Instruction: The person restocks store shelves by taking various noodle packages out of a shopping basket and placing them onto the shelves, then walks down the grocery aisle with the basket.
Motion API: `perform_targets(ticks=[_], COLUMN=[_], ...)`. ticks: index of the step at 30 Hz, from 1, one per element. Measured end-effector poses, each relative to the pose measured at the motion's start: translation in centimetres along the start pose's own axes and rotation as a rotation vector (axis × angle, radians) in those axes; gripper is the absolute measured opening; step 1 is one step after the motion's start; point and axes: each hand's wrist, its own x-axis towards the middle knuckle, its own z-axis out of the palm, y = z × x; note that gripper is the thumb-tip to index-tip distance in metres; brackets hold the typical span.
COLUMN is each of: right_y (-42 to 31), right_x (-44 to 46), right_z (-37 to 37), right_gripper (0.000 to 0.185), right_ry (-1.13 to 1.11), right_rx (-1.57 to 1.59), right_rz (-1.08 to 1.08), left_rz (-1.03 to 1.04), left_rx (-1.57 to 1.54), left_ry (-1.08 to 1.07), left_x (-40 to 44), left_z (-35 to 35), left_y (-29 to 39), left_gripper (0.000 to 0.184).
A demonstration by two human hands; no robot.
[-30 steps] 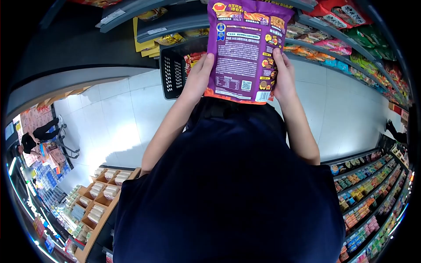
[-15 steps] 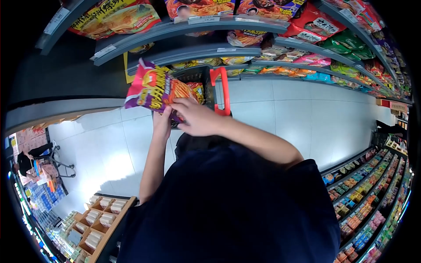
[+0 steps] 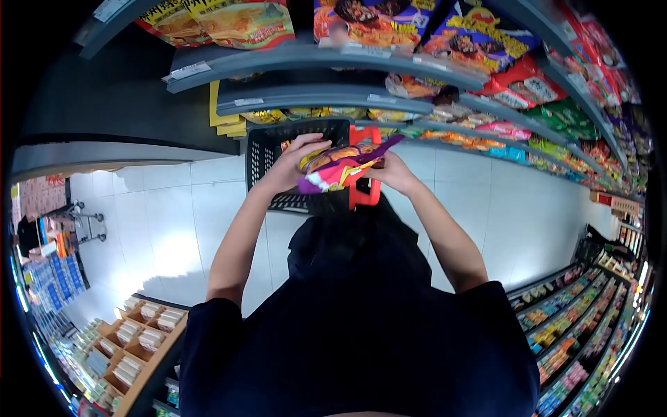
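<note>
A purple, pink and yellow noodle packet [image 3: 340, 167] is held between my two hands, tilted over a black shopping basket [image 3: 260, 156]. My left hand [image 3: 292, 165] grips the packet's left end, fingers bent over its far edge. At the other end my right hand [image 3: 394, 172] is closed on it, with part of those fingers hidden behind the packet. Just beside that hand is the basket's red handle [image 3: 356, 198]. Inside the basket, other contents are mostly covered by the packet and my left hand.
Grey shelves [image 3: 319, 59] with bright noodle packets [image 3: 372, 24] curve along the far side. Pale tiled floor [image 3: 174, 215] lies around me. A wooden rack [image 3: 139, 347] stands at lower left, and shelves of small packs [image 3: 563, 333] at lower right. Near a trolley [image 3: 87, 222], a person [image 3: 29, 236] is at far left.
The packet has turned from upright to nearly flat and moved right. My right hand has shifted from its front to the right end; my left hand now holds the left end. More basket shows.
</note>
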Motion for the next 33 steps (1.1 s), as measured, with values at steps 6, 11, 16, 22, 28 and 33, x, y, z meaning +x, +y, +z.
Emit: perform_targets(ticks=[6,11,16,22,28,33], right_y=[4.7,4.0,4.2,1.9,6.7,4.7], right_x=[8.9,16.7,21.5,24.3,26.3,22.3], right_z=[-6.9,-9.3,-11.7,-13.0,-14.3,-14.4], right_gripper=[0.059,0.056,0.027,0.02,0.023,0.026], right_ry=[0.312,0.401,0.541,0.302,0.472,0.504], right_rx=[0.021,0.125,-0.332,0.049,-0.444,-0.175], right_rz=[-0.318,-0.494,-0.414,-0.125,-0.328,-0.105], left_rz=[-0.032,-0.219,-0.654,-0.586,-0.745,-0.747], left_rx=[0.037,0.039,-0.309,-0.579,-0.718,-0.65], left_ry=[0.435,0.666,0.606,0.754,0.557,0.369], left_x=[10.7,16.8,18.5,20.6,22.3,20.5], left_z=[2.9,3.2,1.4,-0.3,-1.9,-1.0], left_y=[-2.8,-8.0,-14.4,-10.3,-7.8,-11.1], left_gripper=[0.059,0.042,0.025,0.029,0.046,0.053])
